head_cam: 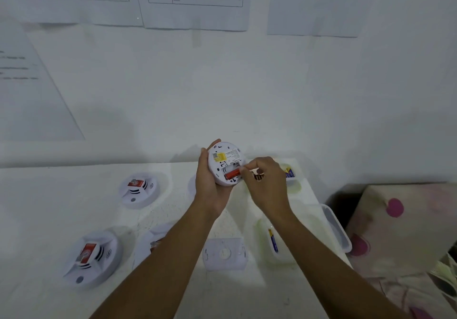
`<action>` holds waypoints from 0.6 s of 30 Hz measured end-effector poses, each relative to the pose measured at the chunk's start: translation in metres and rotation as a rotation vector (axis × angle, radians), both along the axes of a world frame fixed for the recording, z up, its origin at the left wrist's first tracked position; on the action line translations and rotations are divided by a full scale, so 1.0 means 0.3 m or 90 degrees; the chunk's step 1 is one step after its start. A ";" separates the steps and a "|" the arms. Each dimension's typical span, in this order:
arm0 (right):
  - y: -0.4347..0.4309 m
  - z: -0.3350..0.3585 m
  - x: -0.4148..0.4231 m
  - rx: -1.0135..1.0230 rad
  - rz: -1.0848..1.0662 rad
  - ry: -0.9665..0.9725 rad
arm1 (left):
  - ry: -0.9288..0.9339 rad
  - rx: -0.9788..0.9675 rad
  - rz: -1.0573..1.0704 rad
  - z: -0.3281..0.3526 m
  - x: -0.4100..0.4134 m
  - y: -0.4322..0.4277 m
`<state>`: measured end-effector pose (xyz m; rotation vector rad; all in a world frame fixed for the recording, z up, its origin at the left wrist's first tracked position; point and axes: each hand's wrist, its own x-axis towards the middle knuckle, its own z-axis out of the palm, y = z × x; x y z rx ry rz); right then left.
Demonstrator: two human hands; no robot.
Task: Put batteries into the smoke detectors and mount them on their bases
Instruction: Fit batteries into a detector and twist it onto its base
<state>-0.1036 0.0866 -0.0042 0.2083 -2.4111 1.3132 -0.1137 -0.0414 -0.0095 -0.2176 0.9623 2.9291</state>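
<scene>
My left hand [209, 185] grips a white round smoke detector [223, 156], its back turned toward me, above the white table. A red battery [232, 174] lies in its compartment. My right hand [265, 182] pinches the right end of that battery with thumb and fingertip, and a second battery [257, 174] shows inside its curled fingers. A white mounting base [224, 253] lies flat on the table below my arms. Two detectors with red stickers sit at the left, one farther [139, 190] and one nearer [91, 256]. A third detector [150, 242] is partly hidden by my left forearm.
A pale container [274, 244] holds a blue and yellow battery beside my right forearm; another small tub [289, 172] with batteries sits behind my right hand. A white lid [336, 227] rests at the table's right edge [321, 202]. A spotted cloth [400, 222] covers something at right. Papers hang on the wall.
</scene>
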 end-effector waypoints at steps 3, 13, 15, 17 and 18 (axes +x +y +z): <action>-0.008 -0.026 0.027 0.106 0.037 0.070 | 0.005 -0.007 0.020 0.011 -0.001 -0.018; 0.145 0.054 -0.169 0.117 0.111 -0.032 | -0.003 -0.006 -0.016 -0.035 0.011 -0.057; 0.176 0.047 -0.250 0.215 0.090 -0.139 | -0.007 -0.012 -0.016 -0.044 0.012 -0.068; 0.179 0.025 -0.307 0.334 0.126 -0.246 | -0.009 -0.015 -0.015 -0.051 0.010 -0.086; 0.172 0.014 -0.326 0.373 0.142 -0.277 | -0.006 -0.017 -0.014 -0.055 0.006 -0.094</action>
